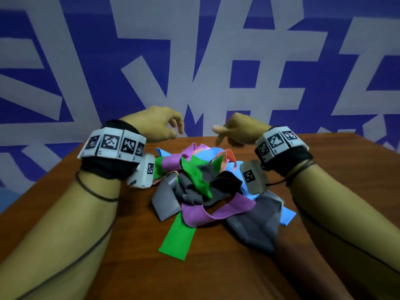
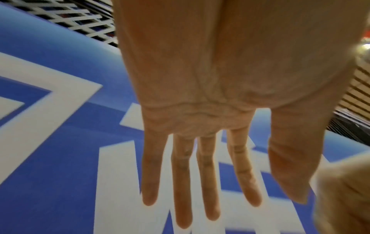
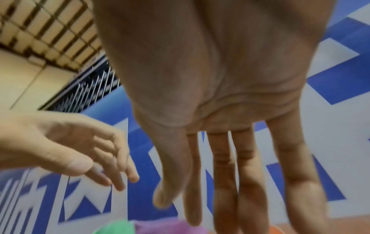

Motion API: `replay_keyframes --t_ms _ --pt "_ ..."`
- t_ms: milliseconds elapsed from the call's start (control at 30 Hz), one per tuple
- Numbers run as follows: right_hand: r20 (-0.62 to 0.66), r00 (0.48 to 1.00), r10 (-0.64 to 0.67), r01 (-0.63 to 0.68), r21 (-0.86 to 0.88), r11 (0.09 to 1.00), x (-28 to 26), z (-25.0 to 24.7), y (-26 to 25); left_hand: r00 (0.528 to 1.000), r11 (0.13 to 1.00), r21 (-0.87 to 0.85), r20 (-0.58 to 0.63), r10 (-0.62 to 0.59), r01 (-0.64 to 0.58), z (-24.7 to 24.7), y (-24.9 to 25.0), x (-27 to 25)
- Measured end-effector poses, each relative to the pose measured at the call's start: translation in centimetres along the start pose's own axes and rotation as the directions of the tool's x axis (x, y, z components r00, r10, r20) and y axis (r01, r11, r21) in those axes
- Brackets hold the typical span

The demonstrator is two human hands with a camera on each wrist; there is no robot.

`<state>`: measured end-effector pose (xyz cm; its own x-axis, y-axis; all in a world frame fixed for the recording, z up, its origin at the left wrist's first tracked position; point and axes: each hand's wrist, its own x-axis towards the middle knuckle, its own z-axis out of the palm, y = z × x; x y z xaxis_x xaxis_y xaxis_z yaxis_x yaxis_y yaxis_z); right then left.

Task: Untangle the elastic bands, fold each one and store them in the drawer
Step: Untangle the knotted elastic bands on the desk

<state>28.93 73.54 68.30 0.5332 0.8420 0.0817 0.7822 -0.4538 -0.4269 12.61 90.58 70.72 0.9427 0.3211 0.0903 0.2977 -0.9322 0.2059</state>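
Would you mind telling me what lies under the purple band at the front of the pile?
The purple band crosses over the green band and a grey band, with bare wooden table showing through its loop. How they interlock deeper inside the pile is covered.

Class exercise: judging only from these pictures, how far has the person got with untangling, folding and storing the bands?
Done: nothing. The elastic bands lie in one tangled heap on the table. In hand: nothing; the left hand and right hand hover open above the heap. Left: untangling, folding, storing; no drawer is in view.
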Motion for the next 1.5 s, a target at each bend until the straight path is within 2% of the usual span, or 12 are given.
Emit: replay_keyframes --t_ms 133,300,400,567,700,800,933,1033,1100,1167,1367,1500 --pt "0.184 0.976 0.120 -0.067 -0.271 0.960 0.4 1.5 0.4 0.996 0.998 0.011 0.069 0.053 -0.054 2.9 1.9 1.1" --pt "0.232 0.951 0.205 -0.078 -0.462 0.884 2.4 4.6 3.1 0.952 0.995 0.097 0.301 -0.047 0.019 8.3 1.0 3.0" --pt "0.335 0.899 0.283 -0.073 -0.522 0.850 1.2 5.5 2.6 0.912 0.984 0.178 0.399 -0.097 0.027 10.5 0.3 3.5" --pt "0.280 0.945 0.168 -0.022 -0.458 0.889 1.4 6.6 1.8 0.950 0.989 0.139 0.312 -0.006 -0.039 10.2 0.8 4.3" --pt "0.180 0.980 0.087 -0.016 -0.363 0.932 1.2 4.3 1.3 0.992 0.996 -0.069 0.105 0.066 -0.059 8.5 -0.5 3.8" --pt "0.041 0.995 0.086 -0.069 -0.312 0.948 0.6 1.8 1.4 0.991 0.932 -0.337 -0.036 0.125 -0.130 6.9 -1.0 3.2" --pt "-0.035 0.998 0.060 -0.068 -0.304 0.950 -0.3 -1.2 0.8 0.990 0.881 -0.453 -0.020 0.140 -0.134 4.3 0.3 2.5" --pt "0.154 0.977 0.146 -0.083 -0.353 0.932 -1.5 -1.6 1.0 0.981 0.903 -0.430 0.177 0.073 0.010 3.6 0.8 1.9" --pt "0.208 0.957 0.202 -0.082 -0.472 0.878 -2.1 -1.6 1.2 0.954 0.954 -0.286 0.298 -0.002 0.092 3.8 0.6 1.6" --pt "0.192 0.960 0.203 -0.075 -0.522 0.850 -2.3 -1.8 1.3 0.959 0.987 -0.141 0.281 -0.032 0.074 4.1 0.2 1.7" --pt "0.108 0.962 0.249 -0.148 -0.558 0.816 0.2 -1.3 0.5 0.991 0.991 -0.124 0.118 0.065 -0.050 5.1 0.2 3.8" --pt "-0.026 0.997 0.078 -0.080 -0.529 0.845 1.7 -0.4 -0.6 0.986 0.994 -0.032 0.128 0.108 -0.104 6.5 0.3 5.9"
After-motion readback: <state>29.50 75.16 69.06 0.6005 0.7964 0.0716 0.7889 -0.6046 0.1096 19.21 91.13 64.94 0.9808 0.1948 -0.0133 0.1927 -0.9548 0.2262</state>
